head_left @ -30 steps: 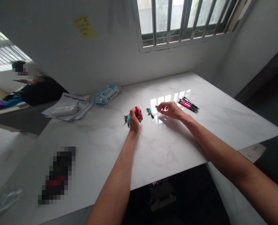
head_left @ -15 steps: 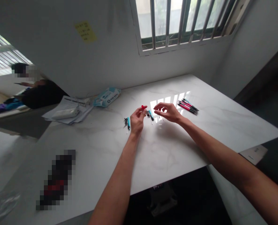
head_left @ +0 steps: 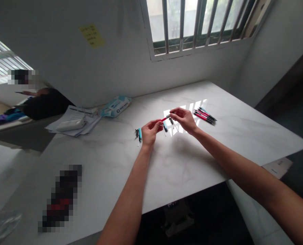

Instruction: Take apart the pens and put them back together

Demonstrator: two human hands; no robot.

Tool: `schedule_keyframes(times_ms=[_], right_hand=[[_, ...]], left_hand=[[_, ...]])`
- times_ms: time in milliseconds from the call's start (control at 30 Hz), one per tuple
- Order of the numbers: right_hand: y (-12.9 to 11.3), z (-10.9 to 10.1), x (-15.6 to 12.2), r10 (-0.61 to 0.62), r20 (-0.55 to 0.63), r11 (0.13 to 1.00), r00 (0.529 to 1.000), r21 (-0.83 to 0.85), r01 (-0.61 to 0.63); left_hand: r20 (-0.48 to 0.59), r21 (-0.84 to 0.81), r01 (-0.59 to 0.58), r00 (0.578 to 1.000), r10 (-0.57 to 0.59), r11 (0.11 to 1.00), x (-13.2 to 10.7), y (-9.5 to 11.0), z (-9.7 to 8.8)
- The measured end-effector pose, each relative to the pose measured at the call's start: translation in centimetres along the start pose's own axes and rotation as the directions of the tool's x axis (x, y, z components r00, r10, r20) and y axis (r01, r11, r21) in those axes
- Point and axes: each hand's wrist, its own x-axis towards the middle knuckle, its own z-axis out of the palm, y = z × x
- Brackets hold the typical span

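My left hand [head_left: 149, 132] is closed on a red pen barrel [head_left: 164, 119], which points to the right. At the barrel's right end, my right hand [head_left: 183, 119] pinches a thin dark pen part [head_left: 168, 116]; whether it is seated in the barrel I cannot tell. Under and between the hands lie a blue pen barrel [head_left: 165, 127] and small black pen parts [head_left: 171, 121]. Left of my left hand are another blue pen barrel [head_left: 140, 134] and black pieces [head_left: 136, 133]. Thin white refills lie close to them.
Several red and blue pens [head_left: 205, 116] lie in a row to the right on the marbled table [head_left: 192, 163]. Toward the left are a wipes packet [head_left: 117, 106], papers [head_left: 56, 127] and a blurred dark object [head_left: 61, 199]. A person in black [head_left: 47, 103] is at the far left.
My right hand has closed its fingers on a dark pen part and brought it to the red barrel. My left hand has turned the barrel to point right.
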Motion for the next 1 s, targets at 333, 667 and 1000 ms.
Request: schedule_keyframes(times_ms=[333,667,1000], right_hand=[[1.0,-2.2,1.4,0.035,-0.141,0.999,0.989,-0.021,-0.038],[2.6,-6.3,1.7,0.061,-0.098,0.740,0.993,-0.664,-0.111],[1.2,-5.9,0.8,0.276,0.198,0.605,0.941,-0.796,-0.010]], left_hand=[[0.082,0.056,0.032,0.996,-0.037,0.998,-0.4,-0.7,0.6],[-0.027,0.117,-0.012,1.000,0.016,0.993,0.4,-0.8,-0.5],[-0.078,0.173,-0.057,0.994,0.071,0.983,0.7,-0.7,-0.9]])
